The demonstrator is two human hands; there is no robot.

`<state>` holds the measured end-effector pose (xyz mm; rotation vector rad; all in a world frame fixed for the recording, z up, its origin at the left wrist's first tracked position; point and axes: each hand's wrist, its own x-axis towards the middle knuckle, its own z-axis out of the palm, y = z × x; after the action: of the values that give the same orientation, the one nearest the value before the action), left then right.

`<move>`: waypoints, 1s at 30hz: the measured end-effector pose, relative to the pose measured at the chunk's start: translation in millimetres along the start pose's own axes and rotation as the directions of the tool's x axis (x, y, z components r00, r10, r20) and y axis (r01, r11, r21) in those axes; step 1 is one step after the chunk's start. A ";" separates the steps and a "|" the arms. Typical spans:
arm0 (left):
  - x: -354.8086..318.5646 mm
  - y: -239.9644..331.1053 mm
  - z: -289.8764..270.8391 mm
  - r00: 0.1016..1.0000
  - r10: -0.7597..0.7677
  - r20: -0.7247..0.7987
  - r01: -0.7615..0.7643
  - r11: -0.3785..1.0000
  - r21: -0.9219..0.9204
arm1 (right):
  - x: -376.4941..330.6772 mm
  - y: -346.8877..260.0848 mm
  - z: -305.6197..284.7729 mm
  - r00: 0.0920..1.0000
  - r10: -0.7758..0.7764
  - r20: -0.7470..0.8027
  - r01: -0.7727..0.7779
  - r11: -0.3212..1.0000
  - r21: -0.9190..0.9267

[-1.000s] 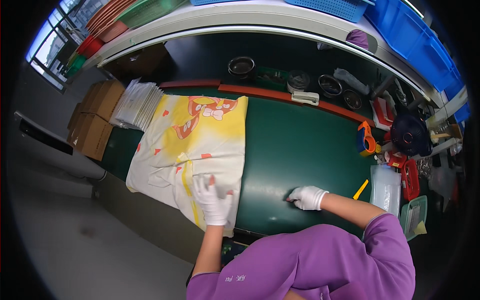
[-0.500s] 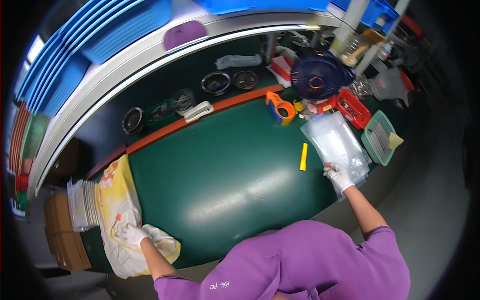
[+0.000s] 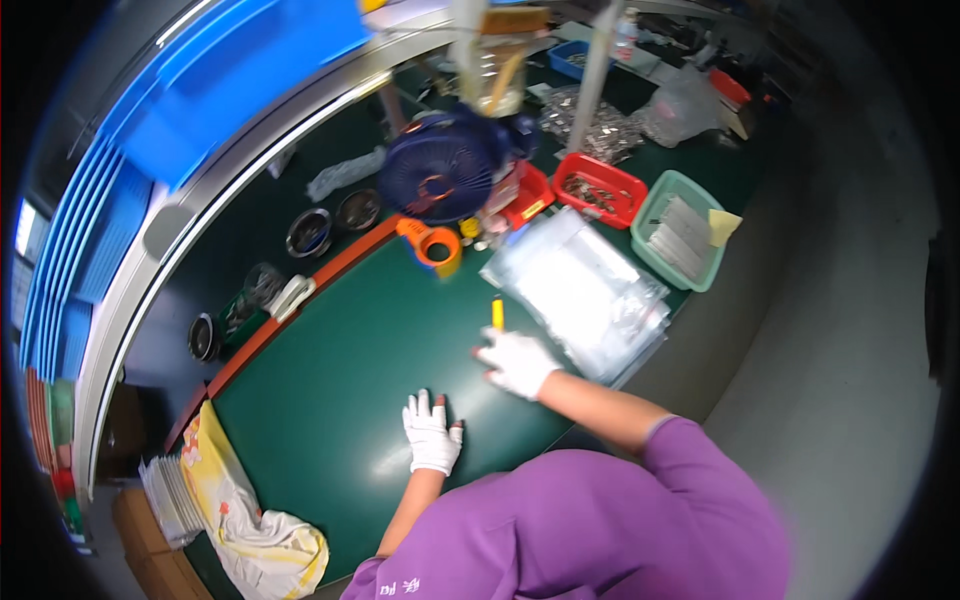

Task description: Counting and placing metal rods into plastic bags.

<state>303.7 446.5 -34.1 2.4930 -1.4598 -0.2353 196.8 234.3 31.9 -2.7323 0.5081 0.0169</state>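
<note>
Both my hands wear white gloves with some fingertips bare. My left hand [image 3: 432, 438] lies on the green tabletop [image 3: 350, 350] with its fingers spread, holding nothing. Farther right, my right hand [image 3: 518, 363] is over the table with fingers apart. Its fingers are at the near end of a slim yellow tool [image 3: 497, 312], perhaps a cutter; that end is hidden, and I see no clear grip on it. Just right of this hand lies a stack of clear plastic bags [image 3: 580, 285]. A yellow and white cloth [image 3: 262, 540] lies crumpled at the near left.
A tape dispenser [image 3: 437, 250] stands by a dark blue fan [image 3: 438, 180]. Beyond the bags are a red tray [image 3: 632, 215] of small parts and a pale green basket [image 3: 708, 275]. Metal bowls [image 3: 309, 233] sit behind the red-brown ledge [image 3: 345, 262]. Blue bins [image 3: 240, 75] fill the shelf above.
My left hand has left the cloth and come right onto the tabletop. My right hand has moved off the plastic bags to the yellow tool. The whole view has turned rightward.
</note>
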 end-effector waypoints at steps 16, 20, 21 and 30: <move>79.9 117.0 -3.9 0.990 -0.139 0.009 0.136 0.950 -0.280 | -150.8 273.8 -76.4 0.206 0.659 -0.723 -0.443 0.722 0.532; 175.8 198.7 -4.8 0.998 0.022 0.057 0.009 0.869 -0.495 | -200.2 349.8 -81.1 0.084 0.930 -0.359 -0.509 0.349 0.787; 202.7 217.9 5.3 0.995 0.054 0.083 0.003 0.820 -0.573 | -199.5 360.6 -79.0 0.132 0.963 -0.235 -0.504 0.269 0.821; 356.4 372.8 32.6 0.932 0.070 0.355 0.056 0.941 -0.333 | -161.4 408.4 -60.9 0.142 0.989 -0.043 -0.050 0.051 0.997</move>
<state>157.9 -44.3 36.1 2.2388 -1.4060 -0.9091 -100.3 -86.7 -40.3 -0.8878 1.5341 -1.0868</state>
